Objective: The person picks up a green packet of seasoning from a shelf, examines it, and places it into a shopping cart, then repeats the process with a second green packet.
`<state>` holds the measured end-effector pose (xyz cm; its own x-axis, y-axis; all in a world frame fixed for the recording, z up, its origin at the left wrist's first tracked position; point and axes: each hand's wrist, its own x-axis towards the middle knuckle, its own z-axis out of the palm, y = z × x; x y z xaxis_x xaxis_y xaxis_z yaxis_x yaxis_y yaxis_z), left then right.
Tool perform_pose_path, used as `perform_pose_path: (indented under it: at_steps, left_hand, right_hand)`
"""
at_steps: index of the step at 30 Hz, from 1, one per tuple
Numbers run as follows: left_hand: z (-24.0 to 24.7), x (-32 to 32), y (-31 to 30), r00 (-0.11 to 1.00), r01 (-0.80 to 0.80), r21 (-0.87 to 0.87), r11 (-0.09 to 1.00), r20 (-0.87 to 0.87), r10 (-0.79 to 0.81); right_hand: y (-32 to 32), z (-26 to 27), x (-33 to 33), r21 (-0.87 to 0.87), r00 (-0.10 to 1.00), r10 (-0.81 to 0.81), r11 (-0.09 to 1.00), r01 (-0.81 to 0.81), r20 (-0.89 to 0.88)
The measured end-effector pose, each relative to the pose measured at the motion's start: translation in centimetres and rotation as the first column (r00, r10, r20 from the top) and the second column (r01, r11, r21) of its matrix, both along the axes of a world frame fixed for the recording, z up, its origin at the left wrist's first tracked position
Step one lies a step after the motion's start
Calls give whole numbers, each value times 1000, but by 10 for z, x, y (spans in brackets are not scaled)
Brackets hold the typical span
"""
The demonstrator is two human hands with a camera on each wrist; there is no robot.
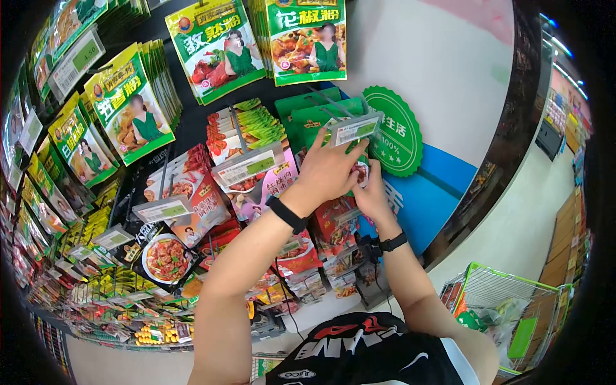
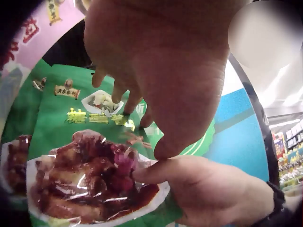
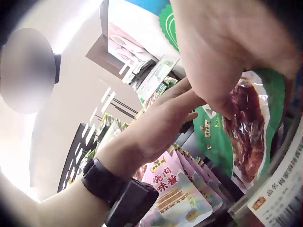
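Note:
A green seasoning packet (image 2: 57, 118), printed with glossy brown meat, hangs on a rack hook behind a price tag (image 1: 355, 130). My right hand (image 1: 372, 196) pinches the packet's right edge, its thumb lying on the front in the left wrist view. My left hand (image 1: 326, 172) reaches over the packet's upper part with fingers spread, close to the tag. In the right wrist view the left hand (image 3: 156, 120) comes in from the left and the right hand (image 3: 232, 42) covers the packet's edge. Another green packet (image 2: 14, 137) hangs just behind.
Pink sauce packets (image 1: 282, 186) hang to the left with a price tag (image 1: 250, 165) before them. Green-and-yellow spice packets (image 1: 308, 45) hang above. A round green sign (image 1: 401, 144) sits right of the hands. A shopping cart (image 1: 513, 289) stands at lower right.

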<state>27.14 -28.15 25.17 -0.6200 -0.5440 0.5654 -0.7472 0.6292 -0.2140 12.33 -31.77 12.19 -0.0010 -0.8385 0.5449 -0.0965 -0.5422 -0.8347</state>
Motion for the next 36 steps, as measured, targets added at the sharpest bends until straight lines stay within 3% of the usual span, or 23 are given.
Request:
perform_pose_path:
  at_steps: [3, 8, 9, 13, 15, 18, 23, 27, 30, 31, 34, 36]
  left_hand:
    - [-11, -4, -14, 1000, -13, -75, 997, -29, 11]
    - [-24, -1, -30, 996, -87, -29, 996, 14, 87]
    - [-22, -1, -28, 993, -113, -6, 994, 23, 113]
    - [-19, -4, -34, 978, -206, 60, 977, 38, 204]
    - [-17, -4, -40, 975, -222, 134, 966, 22, 221]
    - [-14, -4, -39, 966, -256, 30, 966, -37, 257]
    - [-6, -6, -47, 939, -335, 84, 938, -47, 340]
    - [-26, 5, -68, 943, -192, 282, 940, -213, 257]
    - [-20, 4, -59, 961, -220, 279, 935, -101, 256]
    - [-8, -3, -43, 944, -282, 383, 880, -51, 325]
    - [-7, -15, -7, 964, -209, 185, 960, -128, 234]
    - [-10, -25, 22, 988, -124, 47, 991, -87, 128]
  right_hand:
    - [13, 8, -2, 7, 996, -19, 1000, 20, -85]
    - [27, -1, -7, -11, 994, 38, 999, -39, -102]
    - [34, -2, -8, -63, 991, -30, 998, 22, -134]
    - [73, 18, -5, -57, 988, -15, 998, 7, -153]
    - [88, 23, -4, -43, 988, 43, 998, -49, -146]
    - [101, 19, -2, -45, 990, 94, 994, -99, -107]
    - [113, 3, -6, 31, 980, 156, 988, -154, -125]
    - [135, 11, -10, 24, 971, 172, 985, -171, -169]
    - [153, 17, -20, -8, 936, 277, 959, -285, -216]
    - [157, 12, -21, -26, 926, 340, 937, -349, -164]
    - [177, 21, -38, 4, 850, 452, 884, -468, -272]
    - [187, 15, -54, 39, 792, 552, 826, -562, -261]
